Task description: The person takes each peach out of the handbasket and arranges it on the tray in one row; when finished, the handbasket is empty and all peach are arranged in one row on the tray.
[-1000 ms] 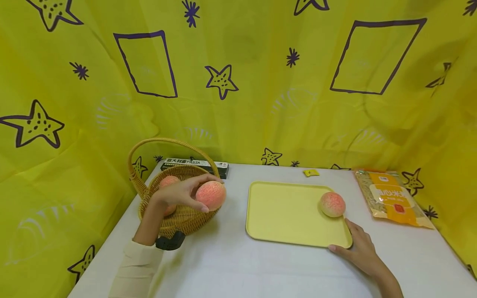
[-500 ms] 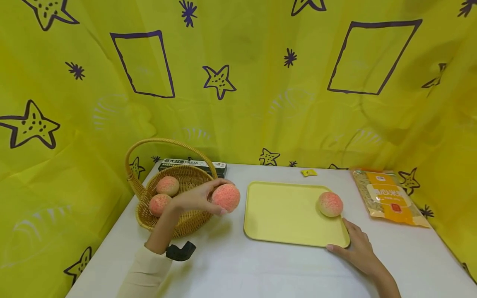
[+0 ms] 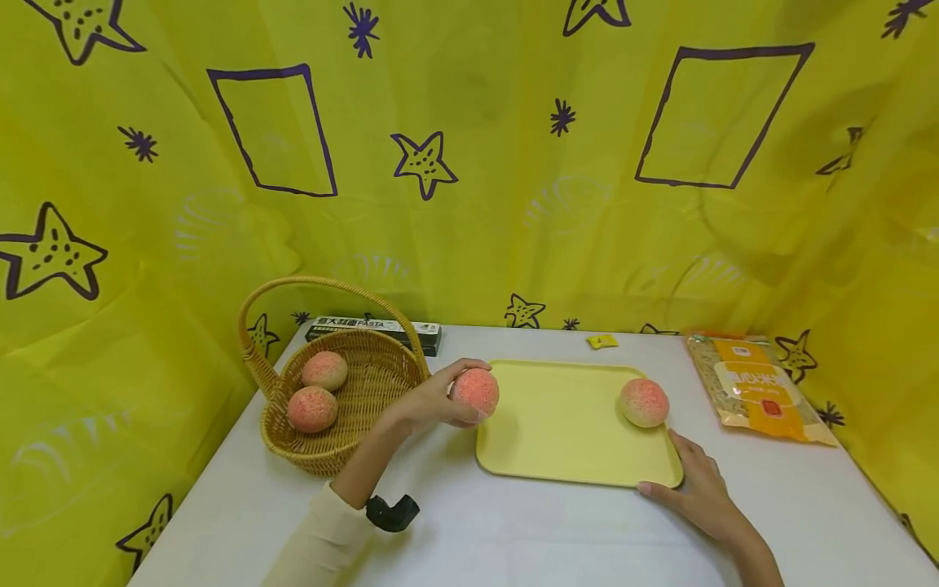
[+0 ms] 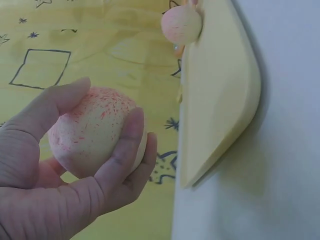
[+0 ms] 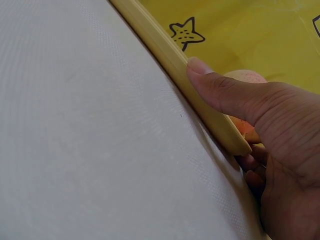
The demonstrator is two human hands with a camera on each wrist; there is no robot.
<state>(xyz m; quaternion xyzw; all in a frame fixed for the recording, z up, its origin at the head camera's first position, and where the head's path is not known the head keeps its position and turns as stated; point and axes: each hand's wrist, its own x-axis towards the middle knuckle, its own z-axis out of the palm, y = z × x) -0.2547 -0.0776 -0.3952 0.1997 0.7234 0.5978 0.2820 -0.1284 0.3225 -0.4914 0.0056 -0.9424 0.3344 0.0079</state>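
In the head view my left hand [image 3: 429, 399] holds a pink-speckled peach [image 3: 477, 393] over the left edge of the yellow tray [image 3: 557, 428]. The left wrist view shows thumb and fingers wrapped round this peach [image 4: 92, 132], whose side is pale cream. Another peach [image 3: 645, 403] sits at the tray's right end. My right hand [image 3: 700, 485] grips the tray's near right corner, its thumb along the front rim in the right wrist view. At left stands a wicker basket [image 3: 374, 387] with a tall handle; two peaches, one farther back [image 3: 325, 371] and one nearer [image 3: 312, 409], lie inside.
Behind the basket lies a dark pasta box [image 3: 425, 338]. A small yellow packet [image 3: 602, 341] is beyond the tray, and a bag of grain [image 3: 759, 387] lies to its right. A yellow patterned curtain [image 3: 499, 228] encloses the white table [image 3: 513, 530].
My left hand has carried its peach rightward from over the basket to the tray's left edge, uncovering the two peaches in the basket. The right hand stays at the tray corner.
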